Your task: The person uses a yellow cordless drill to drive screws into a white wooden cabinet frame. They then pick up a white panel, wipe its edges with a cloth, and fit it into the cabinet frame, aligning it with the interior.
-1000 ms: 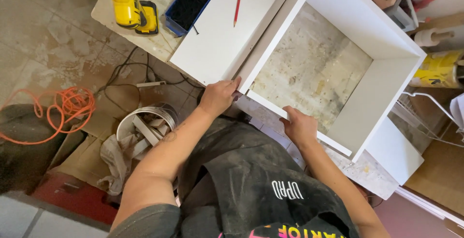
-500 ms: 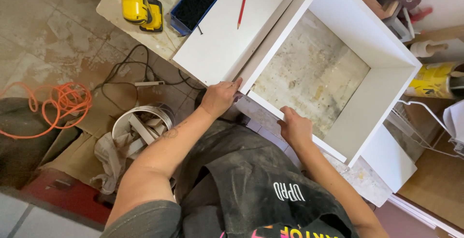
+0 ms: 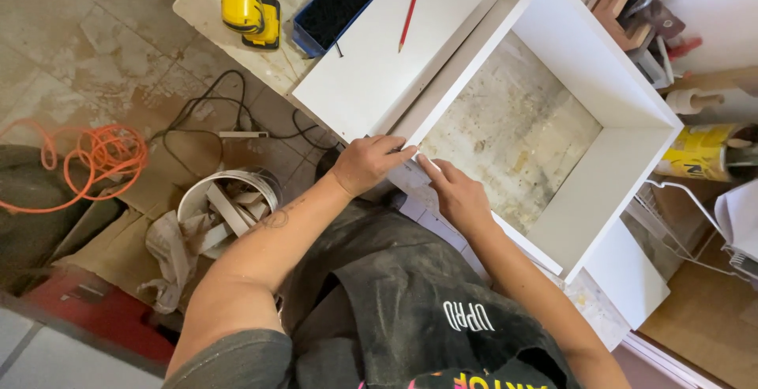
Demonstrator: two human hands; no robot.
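Note:
A white open box frame (image 3: 608, 97) of panels lies on a worn worktable. My left hand (image 3: 365, 163) grips the near left corner of the frame, fingers curled over the panel's edge. My right hand (image 3: 454, 191) rests right beside it on the near panel, index finger stretched toward that same corner. A flat white board (image 3: 371, 73) lies just left of the frame with a red pencil (image 3: 409, 13) on it.
A yellow power drill (image 3: 246, 2) and a blue tray (image 3: 335, 7) sit at the table's far left. On the floor are a white bucket of scraps (image 3: 229, 203), an orange cord (image 3: 99, 152) and black cables (image 3: 213, 112). Clutter and a yellow container (image 3: 699, 152) stand at the right.
My right hand has slid left along the near panel until it sits next to my left hand at the corner. The view has shifted slightly.

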